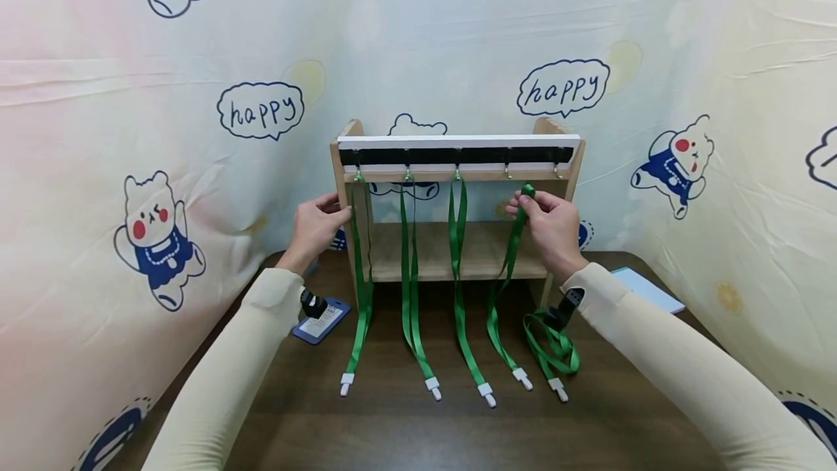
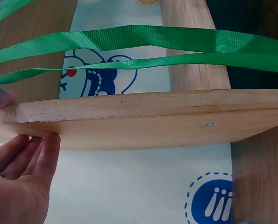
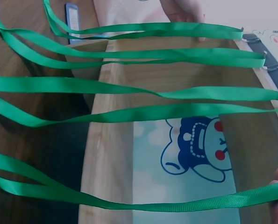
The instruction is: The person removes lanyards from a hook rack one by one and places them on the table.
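My left hand (image 1: 314, 230) grips the left side panel (image 2: 143, 126) of a wooden rack (image 1: 434, 254), thumb on one face and fingers on the other. With my right hand (image 1: 552, 231) I pinch the upper loop of a green lanyard (image 1: 512, 253), just below the fourth hook (image 1: 507, 171); its white clip (image 1: 522, 378) reaches the table. Three more green lanyards hang from the hooks to the left: one near my left hand (image 1: 357, 260), a second lanyard (image 1: 405, 260) and a middle lanyard (image 1: 455, 227). The fifth hook (image 1: 556, 169) carries nothing.
Another green lanyard (image 1: 543, 363) lies loosely coiled on the brown table (image 1: 418, 435) at the right. A blue badge holder (image 1: 322, 321) lies left of the rack, and a light blue flat item (image 1: 647, 289) lies at the right. Printed cloth (image 1: 418, 42) surrounds the table.
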Tool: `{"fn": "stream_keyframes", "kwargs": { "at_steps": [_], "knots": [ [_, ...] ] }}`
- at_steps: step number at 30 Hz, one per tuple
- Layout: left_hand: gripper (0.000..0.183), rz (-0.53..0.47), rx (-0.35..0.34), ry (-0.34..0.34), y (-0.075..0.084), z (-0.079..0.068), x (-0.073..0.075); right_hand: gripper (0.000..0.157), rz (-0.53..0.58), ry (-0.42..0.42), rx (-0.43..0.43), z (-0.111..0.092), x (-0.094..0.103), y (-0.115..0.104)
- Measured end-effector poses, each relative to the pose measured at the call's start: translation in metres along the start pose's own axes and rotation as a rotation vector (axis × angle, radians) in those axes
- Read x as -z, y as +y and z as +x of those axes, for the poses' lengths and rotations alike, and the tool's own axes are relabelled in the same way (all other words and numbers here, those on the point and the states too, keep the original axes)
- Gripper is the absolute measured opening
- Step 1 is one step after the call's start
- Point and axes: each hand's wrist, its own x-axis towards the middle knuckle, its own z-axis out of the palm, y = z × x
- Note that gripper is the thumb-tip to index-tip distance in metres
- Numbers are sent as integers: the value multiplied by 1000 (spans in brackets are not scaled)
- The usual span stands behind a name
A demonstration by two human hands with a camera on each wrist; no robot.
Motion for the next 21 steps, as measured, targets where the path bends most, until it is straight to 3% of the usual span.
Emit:
{"fn": "stream_keyframes", "kwargs": {
  "at_steps": [8,21],
  "knots": [
    [57,18,0,3,1,2,-1,34,17,-10,-10,-5,8,11],
    [56,14,-8,-3,-1,1,0,33,-125,17,-15,-24,23,30]
  ]
}}
